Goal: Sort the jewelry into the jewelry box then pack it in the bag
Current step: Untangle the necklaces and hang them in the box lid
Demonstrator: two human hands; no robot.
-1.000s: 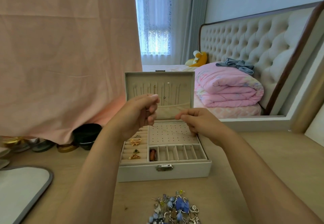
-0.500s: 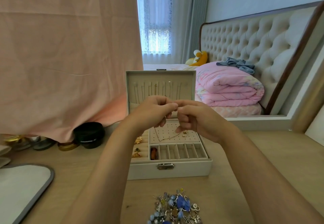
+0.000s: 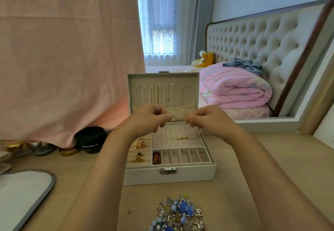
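Note:
A white jewelry box (image 3: 142, 175) stands open on the wooden table, its lid (image 3: 195, 90) upright with thin chains hanging inside. My left hand (image 3: 150, 118) and my right hand (image 3: 206, 119) are raised in front of the lid, each pinching one end of a thin gold necklace (image 3: 178, 138). Its chain sags down to the box's perforated earring panel (image 3: 162, 141), where a small gold pendant shows. Gold pieces (image 3: 138, 145) sit in the ring rolls on the left. A heap of loose blue and silver jewelry (image 3: 179, 214) lies at the table's near edge.
A white pad with a grey rim (image 3: 23, 194) lies at the left. Dark and gold jars (image 3: 90, 139) stand under a pink cloth (image 3: 63, 50) behind. A bed with a folded pink quilt (image 3: 235, 90) shows behind the box. No bag is visible.
My hands met in front of the lid half a second ago and have since drawn apart sideways, stretching the necklace out between them above the box.

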